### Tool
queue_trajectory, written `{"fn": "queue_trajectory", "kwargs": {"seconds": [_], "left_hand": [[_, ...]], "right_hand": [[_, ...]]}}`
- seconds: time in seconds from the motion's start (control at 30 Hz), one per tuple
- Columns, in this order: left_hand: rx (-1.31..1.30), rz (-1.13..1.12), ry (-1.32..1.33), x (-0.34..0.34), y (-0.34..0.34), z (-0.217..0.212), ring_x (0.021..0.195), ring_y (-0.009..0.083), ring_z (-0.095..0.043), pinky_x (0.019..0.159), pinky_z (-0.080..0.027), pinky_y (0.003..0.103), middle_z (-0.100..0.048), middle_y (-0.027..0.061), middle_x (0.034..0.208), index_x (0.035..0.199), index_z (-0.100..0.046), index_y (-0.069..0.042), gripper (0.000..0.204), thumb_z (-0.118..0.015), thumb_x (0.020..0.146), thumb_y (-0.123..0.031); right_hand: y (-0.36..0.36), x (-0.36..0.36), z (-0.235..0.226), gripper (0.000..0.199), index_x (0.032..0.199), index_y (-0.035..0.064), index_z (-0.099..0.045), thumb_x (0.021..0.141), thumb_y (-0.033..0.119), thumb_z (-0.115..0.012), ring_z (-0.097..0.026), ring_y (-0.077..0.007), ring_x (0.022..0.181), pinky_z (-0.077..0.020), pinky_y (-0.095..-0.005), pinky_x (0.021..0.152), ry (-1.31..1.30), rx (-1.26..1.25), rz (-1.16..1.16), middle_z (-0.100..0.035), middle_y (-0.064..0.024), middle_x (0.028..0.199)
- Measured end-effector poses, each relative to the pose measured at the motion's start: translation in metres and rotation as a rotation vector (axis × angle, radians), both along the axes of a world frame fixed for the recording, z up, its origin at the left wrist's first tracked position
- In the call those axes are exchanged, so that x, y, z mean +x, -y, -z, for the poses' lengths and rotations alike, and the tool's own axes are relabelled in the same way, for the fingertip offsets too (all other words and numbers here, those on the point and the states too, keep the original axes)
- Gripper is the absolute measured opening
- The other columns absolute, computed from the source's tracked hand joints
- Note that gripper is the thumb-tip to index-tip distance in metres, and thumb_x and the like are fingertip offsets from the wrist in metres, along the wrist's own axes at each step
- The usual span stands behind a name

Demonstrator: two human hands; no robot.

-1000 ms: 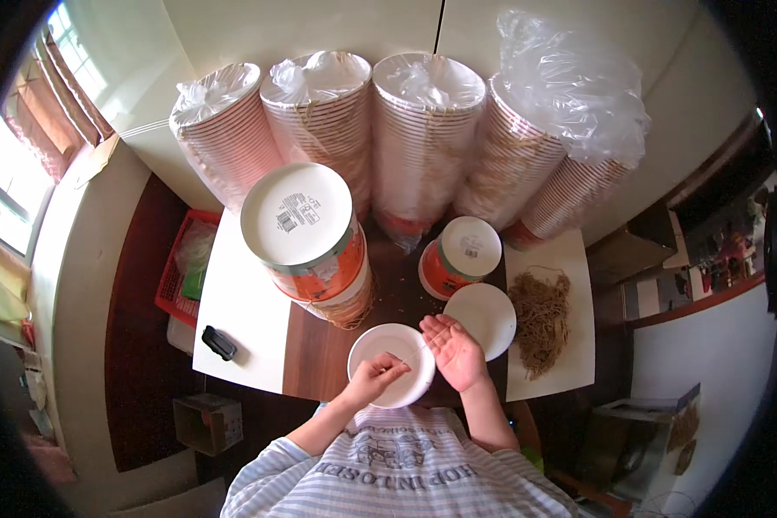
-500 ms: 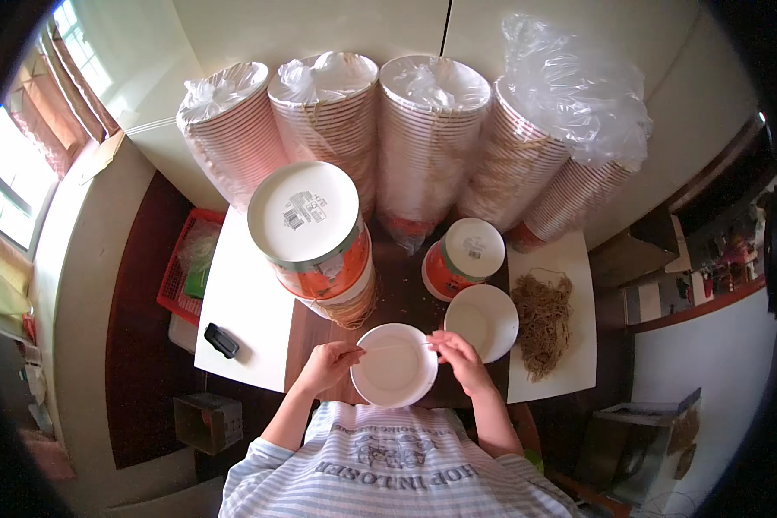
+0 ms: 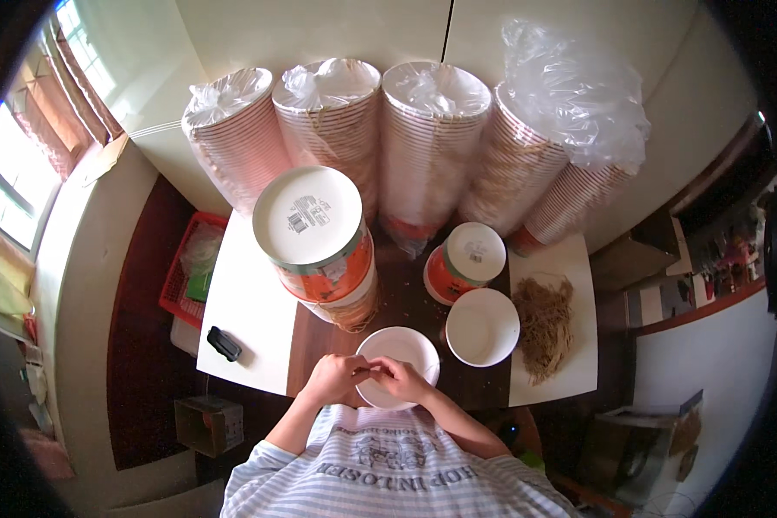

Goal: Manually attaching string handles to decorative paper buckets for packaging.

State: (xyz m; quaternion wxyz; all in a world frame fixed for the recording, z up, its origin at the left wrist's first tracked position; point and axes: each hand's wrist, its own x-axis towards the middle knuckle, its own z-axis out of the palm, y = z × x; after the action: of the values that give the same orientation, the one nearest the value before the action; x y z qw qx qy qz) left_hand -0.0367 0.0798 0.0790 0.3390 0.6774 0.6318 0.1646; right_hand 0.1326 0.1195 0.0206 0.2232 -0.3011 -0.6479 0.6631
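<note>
While both hands meet over the near edge of the dark wooden table (image 3: 406,306), the left hand (image 3: 335,378) and right hand (image 3: 403,380) curl fingertip to fingertip above a round white paper bowl (image 3: 401,354), seemingly pinching something too small to make out. Just beside it, toward the right edge, sits a second empty white bowl (image 3: 482,326), then a loose heap of tan fibrous strands (image 3: 544,326). Tall plastic-wrapped stacks of ribbed paper cups (image 3: 423,147) line the far edge, their bases hidden behind an orange-banded stack of bowls (image 3: 312,226).
</note>
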Motion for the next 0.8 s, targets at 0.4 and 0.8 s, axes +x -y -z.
{"fn": "queue_trajectory", "kwargs": {"seconds": [0.4,0.8], "left_hand": [[0.177,0.0,0.107,-0.017,-0.001,0.022,0.067,0.0257,-0.059,0.061,-0.048,0.035,-0.061,0.0098,0.071,0.079,-0.063,-0.007,0.012,-0.059,0.075,-0.017],[0.075,-0.38,0.361,-0.02,-0.003,0.065,0.073,0.0233,-0.062,0.064,-0.049,0.031,-0.062,0.0144,0.079,0.089,-0.061,-0.003,0.015,-0.054,0.077,-0.006]], "right_hand": [[-0.014,-0.007,0.019,0.012,0.087,-0.0011,-0.061,0.081,0.008,-0.057,-0.056,-0.0065,0.073,-0.0462,-0.022,0.065,0.152,-0.027,0.034,-0.063,-0.0026,0.079],[-0.02,-0.019,0.027,0.014,0.081,0.0018,-0.059,0.078,0.015,-0.056,-0.06,-0.0171,0.063,-0.0452,-0.0307,0.057,0.192,0.086,0.189,-0.061,-0.0106,0.068]]}}
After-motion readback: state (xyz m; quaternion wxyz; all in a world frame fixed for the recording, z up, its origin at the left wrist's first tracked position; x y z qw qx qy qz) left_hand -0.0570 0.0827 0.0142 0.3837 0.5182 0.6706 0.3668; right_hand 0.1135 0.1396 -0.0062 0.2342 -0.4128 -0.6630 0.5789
